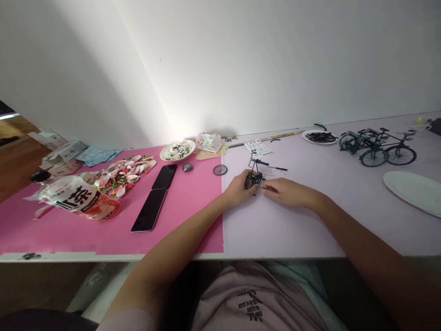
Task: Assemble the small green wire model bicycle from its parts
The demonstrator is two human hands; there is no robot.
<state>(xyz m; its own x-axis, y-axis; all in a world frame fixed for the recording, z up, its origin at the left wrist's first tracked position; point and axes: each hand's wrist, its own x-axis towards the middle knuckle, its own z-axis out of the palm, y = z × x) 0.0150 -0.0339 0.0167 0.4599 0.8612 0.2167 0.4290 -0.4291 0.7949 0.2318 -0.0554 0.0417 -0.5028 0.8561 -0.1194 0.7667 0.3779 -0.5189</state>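
Note:
My left hand [240, 189] is closed around a partly built dark green model bicycle frame [254, 174], which stands tilted just above the table. Close beside it on the right, my right hand [280, 191] has its fingers pinched together near the frame's lower part. A thin rod seems to show at those fingertips, but it is too small to name. Behind the hands lie a small black-handled screwdriver [280, 168] and a few tiny parts. A loose spoked wheel [219, 170] rests flat to the left of my left hand.
Finished model bicycles [382, 147] stand at the right, near a white oval plate [413, 188] and a plate of black parts [319, 137]. Behind are an instruction sheet [258, 148] and a bowl of pale pieces [177, 151]. Leftward lie two phones [149, 209] and a bottle [82, 197].

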